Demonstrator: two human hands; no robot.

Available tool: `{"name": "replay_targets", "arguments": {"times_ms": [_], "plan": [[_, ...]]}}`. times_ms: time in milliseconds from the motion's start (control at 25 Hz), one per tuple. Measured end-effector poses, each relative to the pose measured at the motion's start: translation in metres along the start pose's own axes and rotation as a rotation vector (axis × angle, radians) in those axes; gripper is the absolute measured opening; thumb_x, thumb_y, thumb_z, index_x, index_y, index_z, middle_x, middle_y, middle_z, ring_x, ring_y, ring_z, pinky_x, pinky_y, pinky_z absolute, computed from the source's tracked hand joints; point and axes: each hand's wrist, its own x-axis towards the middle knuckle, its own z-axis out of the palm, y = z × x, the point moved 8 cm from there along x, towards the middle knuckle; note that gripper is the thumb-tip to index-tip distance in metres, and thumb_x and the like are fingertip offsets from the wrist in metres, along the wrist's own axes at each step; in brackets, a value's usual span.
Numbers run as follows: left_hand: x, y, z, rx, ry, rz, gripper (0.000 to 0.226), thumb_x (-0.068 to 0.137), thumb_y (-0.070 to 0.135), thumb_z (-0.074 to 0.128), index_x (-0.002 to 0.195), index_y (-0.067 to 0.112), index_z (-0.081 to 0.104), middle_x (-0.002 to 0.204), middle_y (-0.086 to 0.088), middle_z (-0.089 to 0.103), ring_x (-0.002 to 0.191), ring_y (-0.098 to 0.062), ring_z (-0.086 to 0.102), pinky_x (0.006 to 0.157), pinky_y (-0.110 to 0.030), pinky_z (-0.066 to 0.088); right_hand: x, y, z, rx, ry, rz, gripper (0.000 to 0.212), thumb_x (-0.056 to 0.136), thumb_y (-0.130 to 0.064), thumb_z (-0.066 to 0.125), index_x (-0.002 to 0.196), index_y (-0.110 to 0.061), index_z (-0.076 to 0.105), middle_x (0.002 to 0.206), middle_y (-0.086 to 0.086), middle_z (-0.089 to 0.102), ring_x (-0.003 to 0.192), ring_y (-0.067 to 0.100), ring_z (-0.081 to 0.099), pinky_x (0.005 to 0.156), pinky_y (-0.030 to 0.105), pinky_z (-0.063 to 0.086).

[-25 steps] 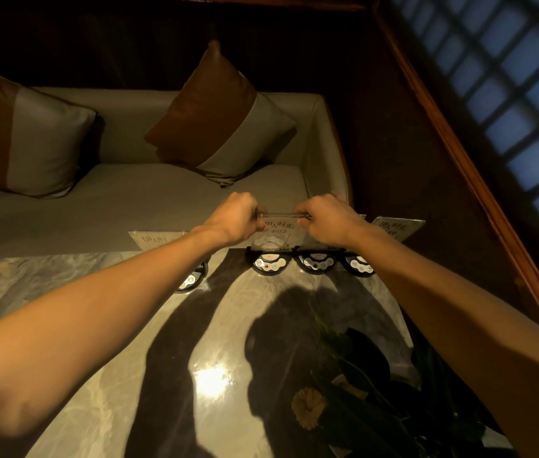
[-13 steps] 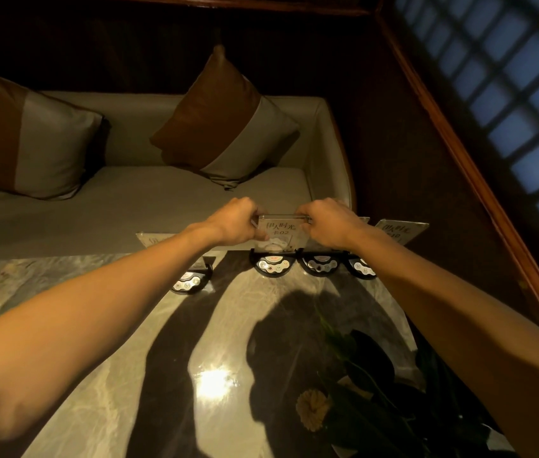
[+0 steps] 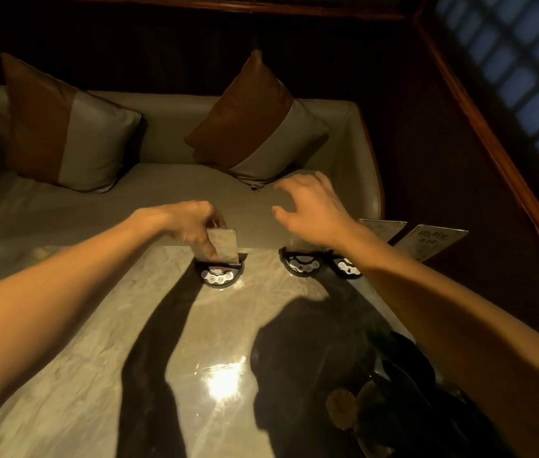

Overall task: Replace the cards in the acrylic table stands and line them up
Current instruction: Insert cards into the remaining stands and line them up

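My left hand (image 3: 192,226) pinches an acrylic table stand (image 3: 223,247) by its upright panel, fingers pressed on its near and far faces; a pale card sits in the panel, and its dark half-round base (image 3: 218,276) rests on the marble table (image 3: 96,325) near the far edge. Just right, two more half-round bases (image 3: 301,263) stand side by side, and further right two tilted stands (image 3: 430,241) hold printed cards. My right hand (image 3: 314,209) hovers above those bases, fingers spread, gripping nothing. Beyond the edge lies a sofa (image 3: 162,193) with cushions. Near me the tabletop is bare apart from a dark plant (image 3: 400,391) at right.
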Motion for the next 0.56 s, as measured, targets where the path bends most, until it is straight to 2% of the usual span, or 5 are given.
{"name": "replay_targets", "arguments": {"times_ms": [80,160,240,360,560], "plan": [[-0.004,-0.012,-0.003,0.026,0.125,-0.003,0.033,0.073,0.026,0.085,0.104,0.021,0.073,0.100,0.001,0.073,0.094,-0.020,0.067,0.078,-0.033,0.051,0.008,-0.026,0.013,0.034,-0.091,-0.041,0.052,0.093,-0.046,0.058,0.138,-0.018,0.058,0.138,0.006,0.062,0.133,0.025,0.050,0.120,0.050,0.020],[-0.009,-0.017,-0.007,-0.010,0.273,-0.003,0.013,0.082,0.021,0.078,0.094,0.020,0.075,0.093,0.000,0.073,0.094,-0.021,0.067,0.076,-0.032,0.048,0.012,-0.047,0.036,0.073,-0.245,-0.066,0.052,0.093,-0.048,0.061,0.137,-0.021,0.059,0.136,0.003,0.065,0.128,0.022,0.056,0.116,0.048,0.030],[-0.012,-0.017,-0.009,-0.082,0.349,0.006,0.010,0.086,0.021,0.076,0.096,0.019,0.077,0.093,-0.001,0.073,0.091,-0.018,0.066,0.075,-0.030,0.044,0.011,-0.062,0.055,0.093,-0.335,-0.069,0.041,0.094,-0.039,0.063,0.132,-0.023,0.061,0.127,0.002,0.070,0.116,0.023,0.063,0.105,0.046,0.045],[-0.010,-0.015,-0.006,-0.179,0.383,0.006,0.017,0.086,0.021,0.076,0.102,0.018,0.078,0.098,0.002,0.075,0.093,-0.013,0.067,0.083,-0.032,0.052,0.016,-0.061,0.058,0.136,-0.271,-0.018,0.020,0.097,-0.022,0.060,0.116,-0.022,0.068,0.113,0.003,0.073,0.104,0.024,0.066,0.085,0.041,0.055],[0.001,-0.005,-0.006,-0.316,0.477,0.030,0.013,0.085,0.023,0.078,0.097,0.018,0.080,0.094,0.001,0.078,0.089,-0.013,0.070,0.076,-0.029,0.053,0.023,-0.041,0.038,0.089,-0.211,0.029,0.019,0.098,-0.023,0.059,0.112,-0.025,0.072,0.112,0.002,0.074,0.106,0.023,0.065,0.091,0.042,0.053]]}}
